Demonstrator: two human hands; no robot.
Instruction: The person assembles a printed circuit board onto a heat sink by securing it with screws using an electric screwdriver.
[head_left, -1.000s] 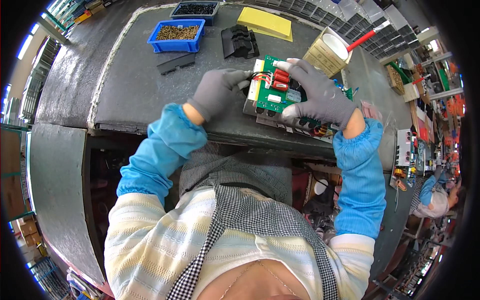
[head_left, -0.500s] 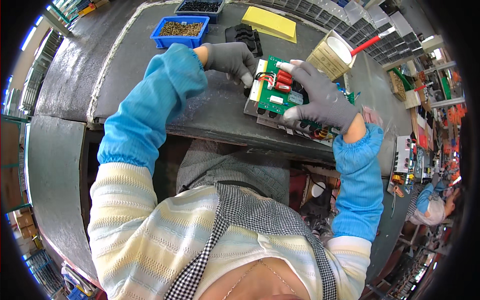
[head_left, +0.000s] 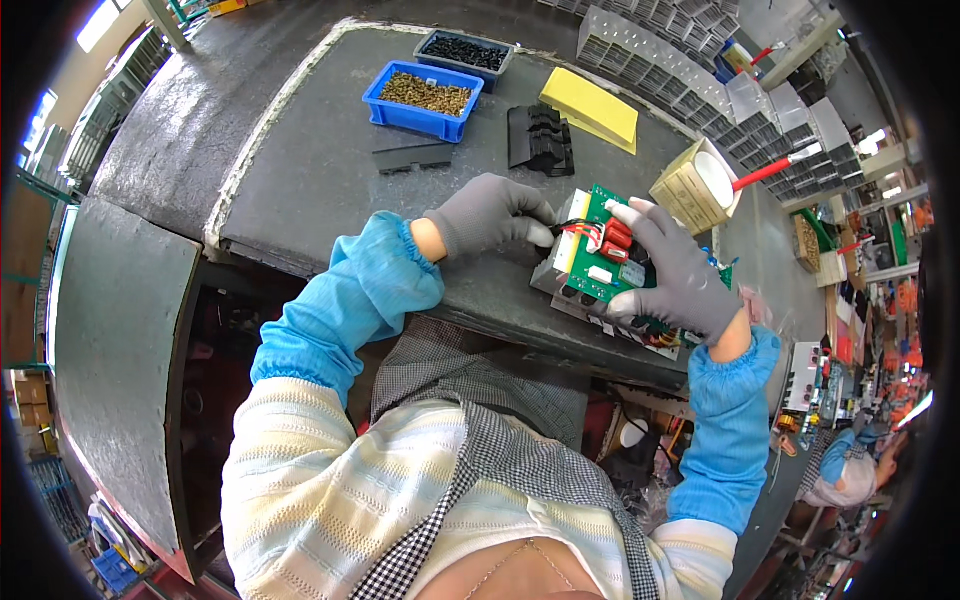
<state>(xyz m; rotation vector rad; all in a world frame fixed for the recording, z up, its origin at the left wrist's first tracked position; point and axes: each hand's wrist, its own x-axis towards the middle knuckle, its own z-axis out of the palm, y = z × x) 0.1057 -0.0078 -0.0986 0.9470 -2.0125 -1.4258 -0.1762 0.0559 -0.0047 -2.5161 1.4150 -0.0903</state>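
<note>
A green circuit board (head_left: 590, 281) with red capacitors (head_left: 617, 234) and a white connector sits on a finned metal heat sink (head_left: 548, 277), near the table's front edge. My right hand (head_left: 690, 275) spans the board, its fingertips on the far edge and its thumb on the near side, gripping it. At the board's left end, my left hand (head_left: 490, 217) pinches thin red and black wires (head_left: 575, 229) that run from the connector. Their ends are hidden at the fingertips. Both hands wear grey gloves with pale fingertips.
Farther back stand a blue bin (head_left: 418, 122) of brass-coloured parts and a grey bin (head_left: 465, 52) of black parts. Black molded pieces (head_left: 540, 142), a flat black strip (head_left: 412, 158) and yellow sheets (head_left: 590, 108) lie nearby. A carton (head_left: 690, 190) holds a white tub and red-handled brush.
The view has shifted, so the table things appear lower and further right. My left hand has drawn nearer to me beside the board, uncovering the flat black strip. My right hand keeps its grip.
</note>
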